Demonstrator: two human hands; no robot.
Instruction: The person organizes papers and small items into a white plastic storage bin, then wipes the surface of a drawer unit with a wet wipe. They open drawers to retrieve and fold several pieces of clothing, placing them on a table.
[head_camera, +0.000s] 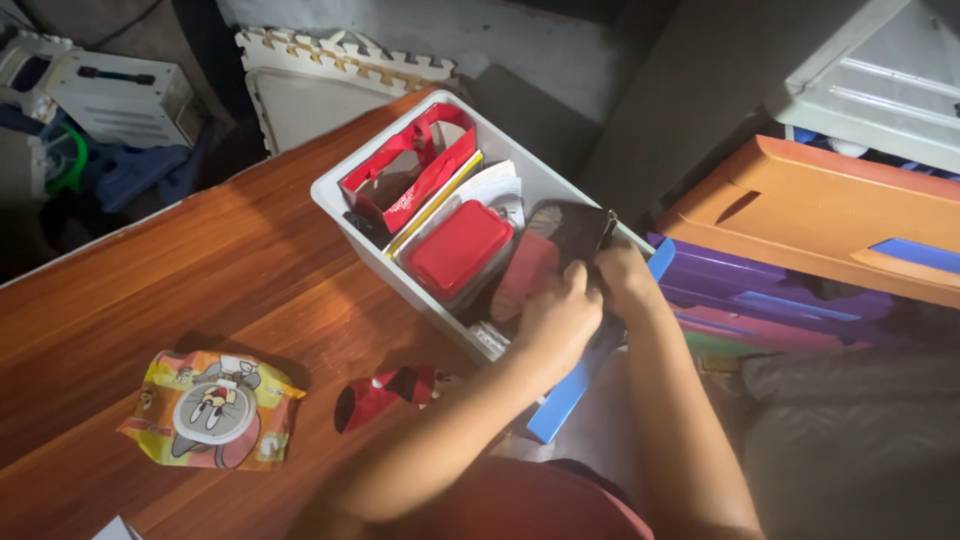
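Note:
A white plastic bin (345, 210) stands on the wooden table (200, 270) at its far right edge. Inside it are a red bag with handles (410, 170), a red-lidded box (458, 248), some papers (495, 187) and a dark pouch (570, 232). My left hand (555, 320) and my right hand (622, 275) are both inside the bin's near end, fingers closed on the dark pouch and a red flat item under it. What lies beneath my hands is hidden.
A colourful cartoon-printed packet (212, 410) and a small red fabric piece (385, 392) lie on the table near me. A blue strip (570, 390) runs along the table edge. Coloured plastic drawers (800, 290), foam mats (340, 60) and a white appliance (125, 95) stand around.

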